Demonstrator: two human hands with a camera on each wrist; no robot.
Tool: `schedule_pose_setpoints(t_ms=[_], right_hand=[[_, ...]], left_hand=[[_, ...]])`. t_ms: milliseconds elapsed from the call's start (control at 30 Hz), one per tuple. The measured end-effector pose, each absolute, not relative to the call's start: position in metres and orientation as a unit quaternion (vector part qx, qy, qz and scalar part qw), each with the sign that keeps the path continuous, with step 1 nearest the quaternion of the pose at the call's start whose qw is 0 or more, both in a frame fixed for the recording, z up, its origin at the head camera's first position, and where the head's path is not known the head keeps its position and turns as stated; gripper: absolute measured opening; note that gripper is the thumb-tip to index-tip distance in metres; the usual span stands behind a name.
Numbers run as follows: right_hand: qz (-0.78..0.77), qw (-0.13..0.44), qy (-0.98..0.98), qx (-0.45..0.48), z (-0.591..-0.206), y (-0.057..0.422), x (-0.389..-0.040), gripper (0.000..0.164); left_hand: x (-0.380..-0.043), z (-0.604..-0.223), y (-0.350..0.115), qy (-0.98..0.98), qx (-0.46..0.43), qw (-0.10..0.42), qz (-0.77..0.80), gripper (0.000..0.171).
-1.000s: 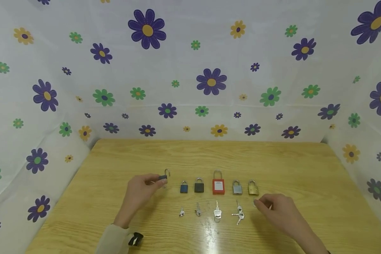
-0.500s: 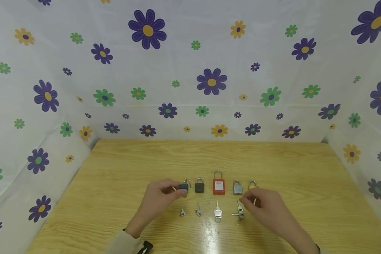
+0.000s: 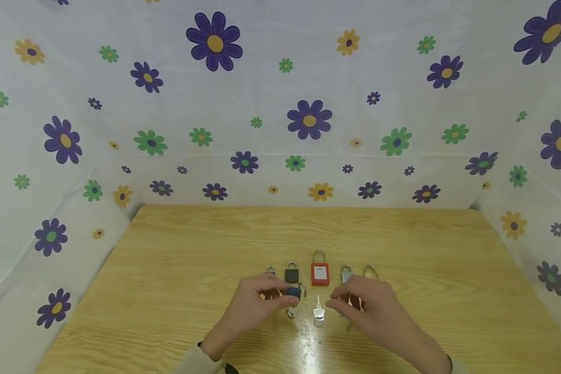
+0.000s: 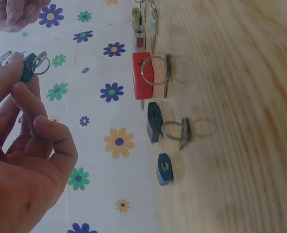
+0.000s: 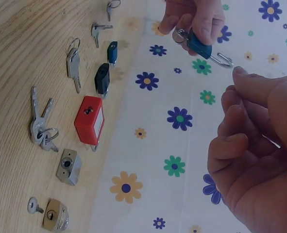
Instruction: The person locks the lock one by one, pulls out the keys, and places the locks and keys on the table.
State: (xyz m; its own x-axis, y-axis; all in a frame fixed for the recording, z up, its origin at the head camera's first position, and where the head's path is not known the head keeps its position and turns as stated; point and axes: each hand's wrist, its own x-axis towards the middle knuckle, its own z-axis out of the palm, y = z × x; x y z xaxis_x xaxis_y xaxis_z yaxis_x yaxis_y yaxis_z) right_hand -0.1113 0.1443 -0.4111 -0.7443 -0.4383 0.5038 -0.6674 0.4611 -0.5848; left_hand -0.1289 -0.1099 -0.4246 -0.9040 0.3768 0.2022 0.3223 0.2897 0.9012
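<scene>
My left hand (image 3: 257, 306) pinches a blue padlock (image 3: 293, 292) between thumb and fingers, held up off the table. Its shackle (image 5: 223, 60) is sprung out of the body on one side. A key with a ring (image 4: 40, 65) sits at the keyhole end of this padlock. Facing it, my right hand (image 3: 374, 306) has its fingers loosely bent, with nothing visible between them. In the right wrist view, the right thumb tip is right by the shackle's end.
Behind the hands runs a row of padlocks: small blue (image 5: 112, 52), black (image 3: 292, 275), red (image 3: 320, 274), silver (image 5: 69, 166) and brass (image 5: 56, 214). Several keys, including a bunch (image 5: 39, 128) and a small key (image 5: 34, 205), lie before them. A flowered cloth (image 3: 262, 78) surrounds the wooden table (image 3: 205, 234).
My left hand has carried the blue padlock rightward and nearer me. My right hand has moved left from beside the brass padlock, leaving the small key there, so the hands now face each other.
</scene>
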Motion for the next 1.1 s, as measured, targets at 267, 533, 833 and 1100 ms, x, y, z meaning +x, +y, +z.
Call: schedule_pose_setpoints(t_ms=[267, 533, 833, 1100], right_hand=[[0.401, 0.168, -0.824, 0.363, -0.412, 0.135, -0.114, 0.015], [0.391, 0.179, -0.828, 0.36, -0.411, 0.132, -0.113, 0.016], [0.413, 0.2, -0.817, 0.35, -0.412, 0.122, -0.112, 0.019], [0.423, 0.227, -0.807, 0.344, -0.412, 0.115, -0.114, 0.015]], left_hand=[[-0.126, -0.43, -0.103, 0.802, 0.251, 0.025, 0.542, 0.009], [-0.13, -0.447, -0.099, 0.795, 0.272, 0.022, 0.541, 0.015], [-0.125, -0.439, -0.093, 0.789, 0.285, 0.019, 0.543, 0.01], [-0.119, -0.422, -0.09, 0.789, 0.283, 0.006, 0.545, 0.004]])
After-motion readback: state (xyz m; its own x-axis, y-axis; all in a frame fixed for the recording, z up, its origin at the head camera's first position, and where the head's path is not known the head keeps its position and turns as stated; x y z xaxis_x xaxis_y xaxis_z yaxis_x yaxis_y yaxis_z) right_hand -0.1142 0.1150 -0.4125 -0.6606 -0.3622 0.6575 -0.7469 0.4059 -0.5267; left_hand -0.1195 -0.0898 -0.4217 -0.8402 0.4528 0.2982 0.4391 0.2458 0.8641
